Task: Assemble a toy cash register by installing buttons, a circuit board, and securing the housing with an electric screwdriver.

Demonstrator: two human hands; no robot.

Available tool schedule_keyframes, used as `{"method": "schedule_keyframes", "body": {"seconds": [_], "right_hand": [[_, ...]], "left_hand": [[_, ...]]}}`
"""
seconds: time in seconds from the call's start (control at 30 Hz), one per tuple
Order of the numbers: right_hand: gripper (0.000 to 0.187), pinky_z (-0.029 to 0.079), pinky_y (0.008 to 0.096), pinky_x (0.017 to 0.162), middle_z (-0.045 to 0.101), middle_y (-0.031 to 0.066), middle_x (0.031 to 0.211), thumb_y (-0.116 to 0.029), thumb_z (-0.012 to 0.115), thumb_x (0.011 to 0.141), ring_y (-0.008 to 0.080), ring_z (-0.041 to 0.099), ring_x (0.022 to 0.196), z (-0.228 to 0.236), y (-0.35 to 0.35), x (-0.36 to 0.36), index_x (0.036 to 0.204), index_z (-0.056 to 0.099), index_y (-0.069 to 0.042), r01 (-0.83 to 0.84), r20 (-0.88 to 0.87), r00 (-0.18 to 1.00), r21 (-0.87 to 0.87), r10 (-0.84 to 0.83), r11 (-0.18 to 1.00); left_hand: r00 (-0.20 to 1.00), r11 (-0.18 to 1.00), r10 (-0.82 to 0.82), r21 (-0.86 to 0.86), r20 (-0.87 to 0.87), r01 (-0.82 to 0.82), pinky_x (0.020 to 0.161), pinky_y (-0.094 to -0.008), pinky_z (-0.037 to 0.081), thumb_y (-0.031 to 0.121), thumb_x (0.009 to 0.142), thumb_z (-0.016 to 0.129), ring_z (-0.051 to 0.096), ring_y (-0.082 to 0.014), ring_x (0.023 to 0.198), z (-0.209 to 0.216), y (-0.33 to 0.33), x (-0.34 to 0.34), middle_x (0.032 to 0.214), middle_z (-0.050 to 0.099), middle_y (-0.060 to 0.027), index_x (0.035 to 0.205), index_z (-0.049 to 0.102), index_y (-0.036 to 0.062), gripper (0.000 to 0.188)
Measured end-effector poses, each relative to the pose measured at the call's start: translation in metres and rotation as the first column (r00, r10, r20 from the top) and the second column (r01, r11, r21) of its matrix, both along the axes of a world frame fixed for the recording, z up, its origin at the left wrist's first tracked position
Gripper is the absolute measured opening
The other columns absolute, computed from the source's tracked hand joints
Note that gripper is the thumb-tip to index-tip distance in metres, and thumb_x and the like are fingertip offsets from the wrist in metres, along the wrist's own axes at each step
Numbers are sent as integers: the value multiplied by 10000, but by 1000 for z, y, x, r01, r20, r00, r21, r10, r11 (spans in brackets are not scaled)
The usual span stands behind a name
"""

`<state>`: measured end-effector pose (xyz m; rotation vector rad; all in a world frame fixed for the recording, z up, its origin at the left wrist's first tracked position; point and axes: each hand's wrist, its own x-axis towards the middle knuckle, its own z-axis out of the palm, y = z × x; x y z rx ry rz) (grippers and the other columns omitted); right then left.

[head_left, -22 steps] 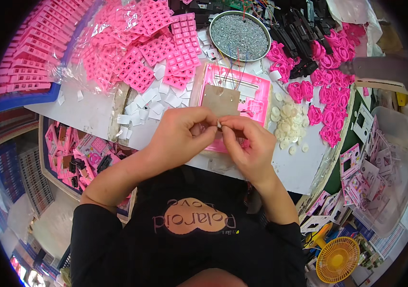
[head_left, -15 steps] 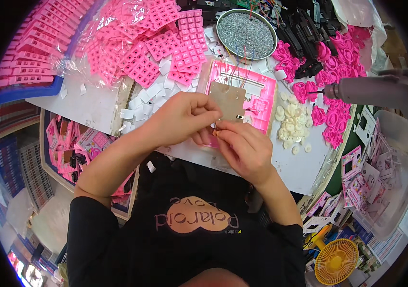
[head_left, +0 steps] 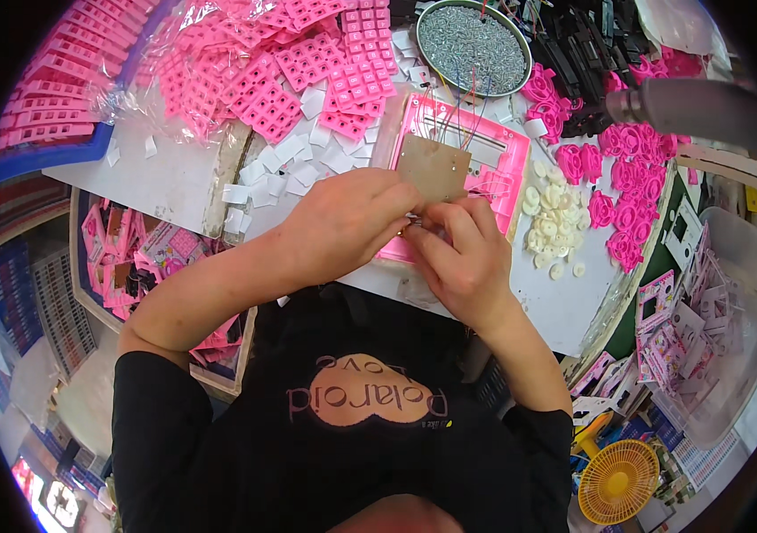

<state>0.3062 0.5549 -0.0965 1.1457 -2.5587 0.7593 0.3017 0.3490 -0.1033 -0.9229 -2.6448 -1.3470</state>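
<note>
A brown circuit board [head_left: 433, 167] lies over a pink plastic housing [head_left: 513, 169], with thin wires [head_left: 460, 115] rising from its far edge. My left hand [head_left: 356, 218] comes in from the left, its thumb and fingers pinched together at the board's near edge. Opposite it, my right hand [head_left: 466, 253] has its fingers closed and bent, the fingertips meeting those of the left. A tiny orange-and-metal bit shows between the fingertips, too small and covered to name. The hands hide the board's near edge and part of the housing.
Pink keypad frames [head_left: 263, 93] and white paper squares [head_left: 285, 155] lie to the left. A round tray of screws [head_left: 474, 49] stands behind the housing. Cream discs [head_left: 552, 226] and pink rings [head_left: 632, 178] lie to the right, below a grey power screwdriver [head_left: 707, 105].
Both hands have closed in over the board's near edge; the right fingers now cover its near right corner. The whole view has shifted slightly, and the screwdriver appears higher.
</note>
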Motion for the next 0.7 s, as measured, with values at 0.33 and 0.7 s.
{"method": "schedule_keyframes", "body": {"seconds": [0.33, 0.7], "right_hand": [[315, 476, 346, 632, 578, 51, 872, -46, 685, 713, 240, 564, 835, 28, 6, 5, 1026, 724, -61, -80, 270, 963, 209, 21, 975], [371, 511, 362, 692, 602, 73, 886, -27, 713, 728, 262, 604, 820, 21, 13, 10, 1098, 690, -18, -40, 274, 961, 49, 25, 998]], "left_hand": [[918, 982, 128, 85, 375, -171, 637, -363, 475, 27, 804, 721, 579, -273, 743, 8, 2, -1, 893, 597, -97, 1012, 561, 34, 262], [946, 986, 71, -166, 315, -19, 839, -350, 466, 47, 781, 741, 604, -264, 910, 23, -37, 23, 918, 629, -80, 1271, 554, 25, 525]]}}
